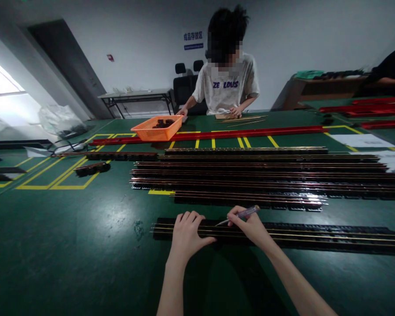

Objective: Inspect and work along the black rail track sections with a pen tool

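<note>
A long black rail with thin brass strips point(316, 239) lies across the green table in front of me. My left hand point(186, 235) rests on the rail's left part, fingers curled over its far edge, pressing it down. My right hand point(250, 226) is closed in a pinch on a slim screwdriver with a clear purple handle point(240, 215), its metal tip pointing left and down onto the rail between the two hands.
Several more black rails point(266, 173) lie stacked beyond mine, then a long red strip point(217, 134). An orange basket point(157, 128) holds dark parts. Across the table a person in a white T-shirt point(227, 85) handles thin strips. Yellow tape marks the table point(69, 237).
</note>
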`<state>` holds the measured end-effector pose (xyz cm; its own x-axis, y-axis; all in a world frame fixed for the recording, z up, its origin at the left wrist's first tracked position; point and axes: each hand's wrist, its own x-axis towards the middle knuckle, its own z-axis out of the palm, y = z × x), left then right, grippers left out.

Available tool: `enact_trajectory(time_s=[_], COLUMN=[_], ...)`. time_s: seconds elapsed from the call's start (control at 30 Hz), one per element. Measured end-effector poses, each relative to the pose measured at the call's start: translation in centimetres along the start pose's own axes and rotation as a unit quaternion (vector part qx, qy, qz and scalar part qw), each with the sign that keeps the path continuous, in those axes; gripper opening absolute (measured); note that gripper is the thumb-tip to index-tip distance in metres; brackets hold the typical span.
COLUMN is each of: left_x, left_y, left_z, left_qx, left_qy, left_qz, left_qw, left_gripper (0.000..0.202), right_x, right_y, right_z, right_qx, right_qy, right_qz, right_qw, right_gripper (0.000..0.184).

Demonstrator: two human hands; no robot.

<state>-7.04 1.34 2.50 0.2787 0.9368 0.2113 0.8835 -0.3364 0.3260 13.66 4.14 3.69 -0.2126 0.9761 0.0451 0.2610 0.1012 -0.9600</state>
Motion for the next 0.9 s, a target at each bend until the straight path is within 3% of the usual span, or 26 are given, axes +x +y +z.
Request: enact_trajectory(time_s=[0.63, 0.9], left_x=[0.1, 0.0], left_y=[0.2, -0.2], left_z=[-0.1, 0.1], left_qx=[0.006, 0.003], left_qy=[0.004, 0.004], left_qz=[0.003, 0.013], left_qw=[1.000, 1.000], left_gripper=[0.047, 0.048], right_x=[-0.2, -0.1], right_y=[1.9, 2.1], right_z=[-0.5, -0.4], right_qx=[0.049, 0.046], right_qy=[0.132, 0.121], right_qz=[0.025, 0.029], right_qw=[0.990, 0.991], right_gripper=[0.031, 0.033])
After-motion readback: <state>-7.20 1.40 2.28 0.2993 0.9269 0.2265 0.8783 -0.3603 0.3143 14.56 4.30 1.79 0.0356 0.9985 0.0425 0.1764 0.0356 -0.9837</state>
